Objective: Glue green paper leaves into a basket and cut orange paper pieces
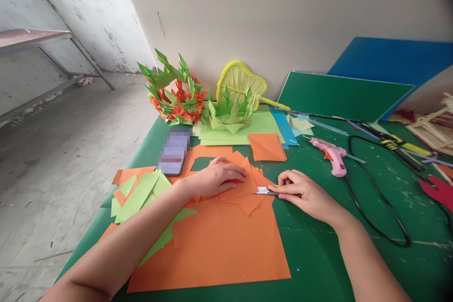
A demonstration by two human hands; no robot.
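Note:
My left hand (pixel 221 178) lies with its fingers spread on overlapping orange paper pieces (pixel 242 177) in the middle of the green table. Between the thumb and fingers of my right hand (pixel 300 191) is a thin cutter (pixel 272 192), its tip by the right edge of those pieces; part of it is hidden by the fingers. Under the pieces is a large orange sheet (pixel 233 250). Light green paper pieces (pixel 139 198) lie left of my left hand. A folded orange square (pixel 267 147) sits just beyond the pieces.
Behind stand a green paper crown (pixel 231 115), an orange and green folded-paper ring (pixel 177 99) and a yellow fan-shaped piece (pixel 240 75). A phone (pixel 173 153) lies left. On the right are a pink glue gun (pixel 331 155), its black cable, pliers and a green board (pixel 343 96).

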